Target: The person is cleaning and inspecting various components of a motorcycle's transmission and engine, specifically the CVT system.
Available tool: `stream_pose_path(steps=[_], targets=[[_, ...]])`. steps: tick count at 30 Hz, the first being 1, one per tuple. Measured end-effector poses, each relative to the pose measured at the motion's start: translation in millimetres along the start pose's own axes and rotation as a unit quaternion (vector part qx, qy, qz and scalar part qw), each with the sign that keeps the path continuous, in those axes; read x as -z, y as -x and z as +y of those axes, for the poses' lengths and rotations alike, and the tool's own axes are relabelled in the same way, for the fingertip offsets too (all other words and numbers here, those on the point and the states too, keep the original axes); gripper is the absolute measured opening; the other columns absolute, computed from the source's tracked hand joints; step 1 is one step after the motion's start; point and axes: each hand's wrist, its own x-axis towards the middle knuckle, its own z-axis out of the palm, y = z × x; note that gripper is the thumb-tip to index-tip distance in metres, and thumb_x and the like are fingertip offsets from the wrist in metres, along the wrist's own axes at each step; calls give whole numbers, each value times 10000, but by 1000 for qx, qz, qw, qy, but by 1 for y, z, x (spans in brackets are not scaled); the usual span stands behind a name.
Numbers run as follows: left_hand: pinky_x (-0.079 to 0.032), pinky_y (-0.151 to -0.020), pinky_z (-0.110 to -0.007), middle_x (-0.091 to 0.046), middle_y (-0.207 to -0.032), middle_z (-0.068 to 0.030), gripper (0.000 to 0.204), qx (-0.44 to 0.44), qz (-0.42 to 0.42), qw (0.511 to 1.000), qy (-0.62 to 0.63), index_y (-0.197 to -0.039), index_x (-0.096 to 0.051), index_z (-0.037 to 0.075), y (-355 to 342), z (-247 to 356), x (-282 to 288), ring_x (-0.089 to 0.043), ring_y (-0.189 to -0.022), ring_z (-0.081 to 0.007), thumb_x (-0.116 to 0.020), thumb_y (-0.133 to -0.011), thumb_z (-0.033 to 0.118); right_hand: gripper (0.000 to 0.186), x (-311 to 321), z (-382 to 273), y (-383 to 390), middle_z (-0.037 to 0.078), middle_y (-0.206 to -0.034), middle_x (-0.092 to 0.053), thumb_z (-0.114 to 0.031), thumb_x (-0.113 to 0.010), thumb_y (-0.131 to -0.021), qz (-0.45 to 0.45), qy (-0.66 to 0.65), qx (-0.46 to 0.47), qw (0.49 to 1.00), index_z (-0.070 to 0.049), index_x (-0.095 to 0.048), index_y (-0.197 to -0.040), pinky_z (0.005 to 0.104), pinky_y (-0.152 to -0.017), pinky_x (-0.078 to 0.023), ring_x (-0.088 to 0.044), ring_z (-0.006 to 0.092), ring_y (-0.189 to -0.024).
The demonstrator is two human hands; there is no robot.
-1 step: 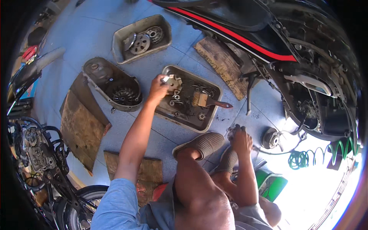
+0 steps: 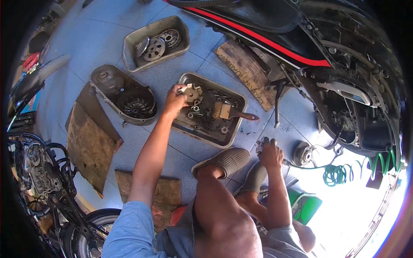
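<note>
My left hand (image 2: 175, 102) is closed on the left edge of a stamped metal plate (image 2: 192, 94) over the oil-stained metal tray (image 2: 182, 125). Bolts, nuts and small rings (image 2: 195, 112) lie in the tray beside a wooden-handled paintbrush (image 2: 243, 115). My right hand (image 2: 270, 154) is closed round a silver air blow gun (image 2: 261, 145) above my right foot, with a hose running toward the green coiled air line (image 2: 333, 174).
A cover casing (image 2: 107, 79), a bin of round parts (image 2: 135, 60), cardboard pieces (image 2: 88, 146), a scooter (image 2: 301, 47), a hub part (image 2: 303, 155), a motorcycle engine (image 2: 41, 167) and a green container (image 2: 309, 208) surround me.
The view has shifted slightly, so floor objects appear a little higher and leftward. The plate in my left hand is turned a little, showing more of its face.
</note>
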Motion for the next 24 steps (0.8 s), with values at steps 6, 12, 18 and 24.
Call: stream_pose_path(steps=[6, 12, 18, 24], targets=[[-520, -716, -418, -613, -1063, -90, 477, 107, 27, 984, 139, -1253, -494, 106, 13, 14, -24, -631, -909, -213, -543, -797, -22, 551, -27, 32, -46, 208, -1089, -634, -277, -749, -746, 79, 47, 102, 991, -41, -545, -1200, 484, -720, -534, -645, 427, -796], [-496, -653, -393, -663, -712, -172, 214, -146, 97, 949, -263, -954, -632, -10, -1, -7, -27, -671, -691, -292, -600, -913, 197, 546, -35, -38, -98, 116, -793, -690, -358, -774, -773, 105, -506, -114, 849, 12, -606, -1137, 352, -666, -513, -652, 219, -677], [-538, -605, -465, -659, -822, -234, 225, -159, 109, 896, -399, -1042, -601, -5, -2, -11, -25, -689, -765, -354, -606, -886, 158, 409, -9, -127, -92, 108, -771, -681, -314, -797, -759, 198, -557, 98, 801, 16, -637, -939, 360, -677, -511, -621, 224, -641], [-486, -855, -461, -645, -1006, -258, 410, -155, -2, 926, -345, -1127, -578, -15, 8, 1, -29, -606, -1012, -418, -679, -750, 109, 322, -4, -146, -103, 166, -925, -705, -289, -696, -833, 118, -339, 221, 907, -116, -648, -1100, 425, -781, -540, -674, 362, -878]])
